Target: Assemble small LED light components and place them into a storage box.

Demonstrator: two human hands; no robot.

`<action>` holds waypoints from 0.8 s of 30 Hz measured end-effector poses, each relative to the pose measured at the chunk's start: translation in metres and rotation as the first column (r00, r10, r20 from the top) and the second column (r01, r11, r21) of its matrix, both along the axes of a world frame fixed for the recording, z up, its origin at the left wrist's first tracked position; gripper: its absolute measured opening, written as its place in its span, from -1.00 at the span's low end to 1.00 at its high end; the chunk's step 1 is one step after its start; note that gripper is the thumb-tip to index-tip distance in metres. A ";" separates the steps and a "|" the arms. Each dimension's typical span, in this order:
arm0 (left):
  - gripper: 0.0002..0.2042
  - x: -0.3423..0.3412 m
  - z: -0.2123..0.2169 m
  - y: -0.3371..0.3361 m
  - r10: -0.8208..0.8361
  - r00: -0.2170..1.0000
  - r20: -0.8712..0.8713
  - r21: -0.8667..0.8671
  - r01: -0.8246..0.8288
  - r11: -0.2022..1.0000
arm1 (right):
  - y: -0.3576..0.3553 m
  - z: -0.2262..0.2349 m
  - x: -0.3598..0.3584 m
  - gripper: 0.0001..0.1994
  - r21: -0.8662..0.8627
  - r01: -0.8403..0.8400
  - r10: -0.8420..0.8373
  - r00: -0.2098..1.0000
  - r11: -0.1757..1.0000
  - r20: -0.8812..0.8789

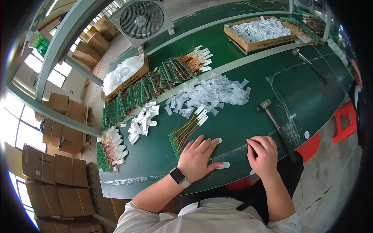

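My left hand (195,158), with a watch on its wrist, lies flat with fingers spread. It partly covers a green circuit board (173,144) with red, yellow and black wires (187,130). The wires run to small white boards (202,116). One white plastic piece (219,140) lies under my left fingertips, and another (225,165) is at the thumb. On the table to the right, my right hand (264,153) is curled, thumb close to the index finger. Whatever may be between those fingers is too small to make out.
Beyond my hands lie a heap of clear sleeves (211,93) and white casings (143,122). Wired boards (143,87) line the far left. Cardboard trays (254,46) hold white parts. A hammer (276,124) lies right of my right hand. A fan (142,21) stands behind.
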State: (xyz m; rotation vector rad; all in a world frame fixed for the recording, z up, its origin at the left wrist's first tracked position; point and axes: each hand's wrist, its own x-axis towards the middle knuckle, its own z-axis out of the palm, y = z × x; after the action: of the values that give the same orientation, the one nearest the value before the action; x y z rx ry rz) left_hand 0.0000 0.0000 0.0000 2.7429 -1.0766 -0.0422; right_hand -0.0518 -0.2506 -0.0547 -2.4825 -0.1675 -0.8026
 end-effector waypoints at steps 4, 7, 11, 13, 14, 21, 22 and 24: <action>-0.21 0.002 0.000 -0.003 -0.012 0.998 0.058 0.031 0.011 0.999 | -0.002 0.001 0.001 -0.81 0.026 -0.028 0.027 0.999 0.999 0.017; -0.25 0.001 -0.002 -0.008 -0.011 0.998 0.062 0.035 0.009 0.999 | -0.005 -0.001 0.000 -0.81 0.040 -0.038 0.037 0.999 0.998 0.019; -0.32 0.013 -0.006 -0.002 -0.046 0.999 0.025 0.040 0.045 0.998 | -0.009 0.000 -0.004 -0.81 0.043 -0.034 0.033 0.999 0.999 0.018; -0.33 0.015 -0.004 0.001 -0.052 0.992 0.116 0.072 0.044 0.996 | -0.009 -0.001 -0.004 -0.81 0.051 -0.032 0.031 0.999 0.998 0.021; -0.35 0.015 -0.003 0.001 -0.063 0.978 0.199 0.097 0.044 0.994 | -0.008 -0.002 -0.004 -0.81 0.053 -0.036 0.035 0.999 0.998 0.014; -0.45 0.014 0.007 -0.014 -0.058 0.983 0.172 0.079 0.045 0.996 | -0.008 -0.001 -0.003 -0.80 0.065 -0.036 0.037 0.999 0.997 -0.015; -0.50 0.022 0.012 -0.006 -0.014 0.986 0.165 0.045 0.007 0.999 | -0.009 -0.002 -0.004 -0.80 0.063 -0.029 0.030 0.999 0.998 -0.013; -0.63 0.037 0.015 0.011 0.155 0.984 0.087 -0.163 -0.139 0.977 | -0.010 -0.004 -0.005 -0.80 0.066 -0.030 0.031 0.999 0.997 -0.008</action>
State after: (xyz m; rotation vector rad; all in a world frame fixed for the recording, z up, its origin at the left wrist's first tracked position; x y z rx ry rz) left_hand 0.0370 0.0111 0.0153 2.6964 -0.8564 0.1933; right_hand -0.0572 -0.2606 -0.0586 -2.4157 -0.1724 -0.7715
